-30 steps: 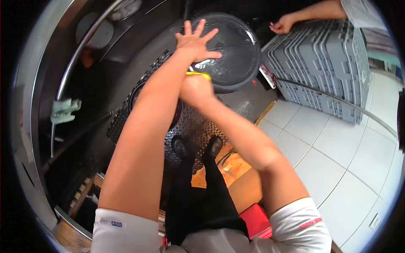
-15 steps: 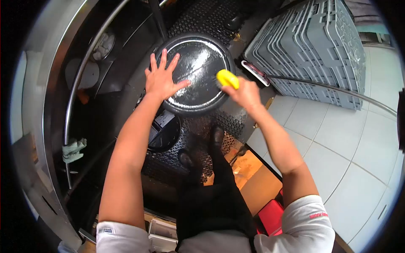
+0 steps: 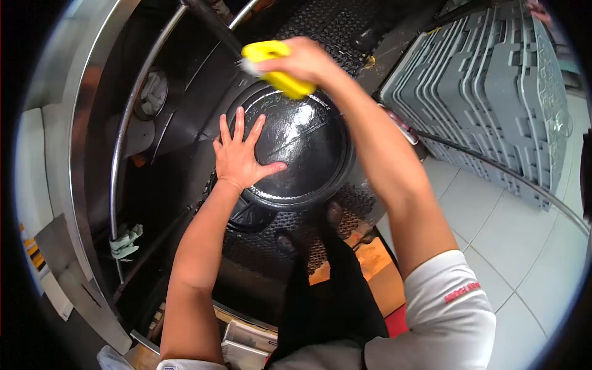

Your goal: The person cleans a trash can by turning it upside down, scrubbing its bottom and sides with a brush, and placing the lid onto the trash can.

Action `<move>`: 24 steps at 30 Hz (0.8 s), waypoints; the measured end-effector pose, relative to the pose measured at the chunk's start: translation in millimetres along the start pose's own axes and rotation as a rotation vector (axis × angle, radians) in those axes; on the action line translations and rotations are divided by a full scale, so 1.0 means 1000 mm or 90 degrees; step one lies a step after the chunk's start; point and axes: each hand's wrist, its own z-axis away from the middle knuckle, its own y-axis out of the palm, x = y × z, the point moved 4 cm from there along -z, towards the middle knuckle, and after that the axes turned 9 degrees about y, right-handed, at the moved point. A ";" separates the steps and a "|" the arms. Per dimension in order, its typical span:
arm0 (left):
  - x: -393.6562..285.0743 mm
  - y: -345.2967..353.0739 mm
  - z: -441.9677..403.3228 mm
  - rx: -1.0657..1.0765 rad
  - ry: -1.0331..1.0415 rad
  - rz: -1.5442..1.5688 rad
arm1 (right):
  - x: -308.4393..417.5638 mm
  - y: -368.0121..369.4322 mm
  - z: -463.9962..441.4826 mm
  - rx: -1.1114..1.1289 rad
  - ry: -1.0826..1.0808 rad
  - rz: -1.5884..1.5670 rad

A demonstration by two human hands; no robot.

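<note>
Black disc (image 3: 311, 157), wet, ahead of the legs, above a studded mat (image 3: 262, 248); near edge overlaps a dark container (image 3: 253, 219) (contents too dim to read). Left hand (image 3: 237, 161) flat on disc, fingers spread, gripping nothing. Right hand (image 3: 308, 60) clenched around 1 yellow brush (image 3: 290, 84), over disc's far edge; contact unclear. Open gap, disc to grey crates (image 3: 468, 92). Leftward, bowl (image 3: 153, 94), pale contents, beside metal rail (image 3: 116, 185).
</note>
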 end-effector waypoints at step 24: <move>0.003 -0.005 0.006 -0.076 -0.063 0.117 | -0.063 -0.033 0.149 -0.211 0.153 0.429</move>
